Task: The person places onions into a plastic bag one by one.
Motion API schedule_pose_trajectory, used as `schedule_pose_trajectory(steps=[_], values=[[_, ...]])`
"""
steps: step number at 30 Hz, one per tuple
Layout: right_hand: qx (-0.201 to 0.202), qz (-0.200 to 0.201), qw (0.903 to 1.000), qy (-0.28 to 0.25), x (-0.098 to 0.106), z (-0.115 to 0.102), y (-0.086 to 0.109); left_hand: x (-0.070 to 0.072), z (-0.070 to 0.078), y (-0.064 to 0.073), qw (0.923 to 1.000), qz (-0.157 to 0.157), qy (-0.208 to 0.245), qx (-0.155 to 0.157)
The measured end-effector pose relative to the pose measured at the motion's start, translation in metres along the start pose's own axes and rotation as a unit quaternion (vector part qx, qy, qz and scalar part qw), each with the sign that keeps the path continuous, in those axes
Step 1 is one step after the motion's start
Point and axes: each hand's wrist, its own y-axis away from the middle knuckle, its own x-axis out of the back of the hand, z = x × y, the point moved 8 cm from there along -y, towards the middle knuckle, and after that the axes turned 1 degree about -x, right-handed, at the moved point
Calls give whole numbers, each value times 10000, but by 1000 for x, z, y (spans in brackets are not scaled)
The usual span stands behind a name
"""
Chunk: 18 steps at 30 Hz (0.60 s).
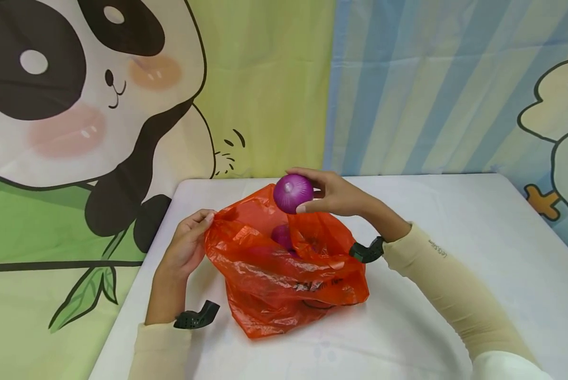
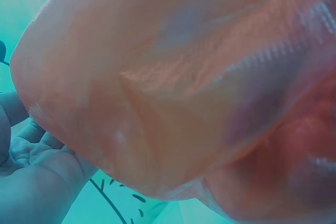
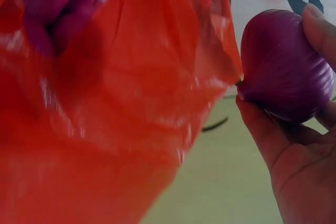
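A red plastic bag (image 1: 284, 285) stands on the white table with its mouth spread upward. My left hand (image 1: 187, 243) pinches the bag's rim at its left corner, thumb over the film. In my right hand (image 1: 343, 195) is a purple onion (image 1: 293, 193), held between thumb and fingers above the bag's far rim. More purple onions (image 1: 282, 236) show inside the mouth, partly hidden by the film. The right wrist view shows the held onion (image 3: 283, 66) beside the bag, and purple ones (image 3: 68, 11) within it. Bag film fills most of the left wrist view.
The white table (image 1: 455, 253) extends to both sides of the bag and behind it. A cloth backdrop with a panda (image 1: 122, 95) and stripes hangs along the table's far edge. Black wrist cameras (image 1: 197, 315) sit on both forearms, the right one overlapping the bag.
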Motion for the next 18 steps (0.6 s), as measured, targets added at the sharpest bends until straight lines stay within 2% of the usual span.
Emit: schedule_pose_trajectory(steps=[9, 14, 18], values=[[-179, -347, 9990, -234, -38, -4, -19, -4, 5, 1, 9995, 244, -140, -109], [-206, -786, 9967, 89, -59, -4, -28, -5, 6, 1, 9996, 257, -106, -92], [-82, -924, 9950, 374, -73, -3, -37, -5, 7, 1, 9997, 226, -63, -67]])
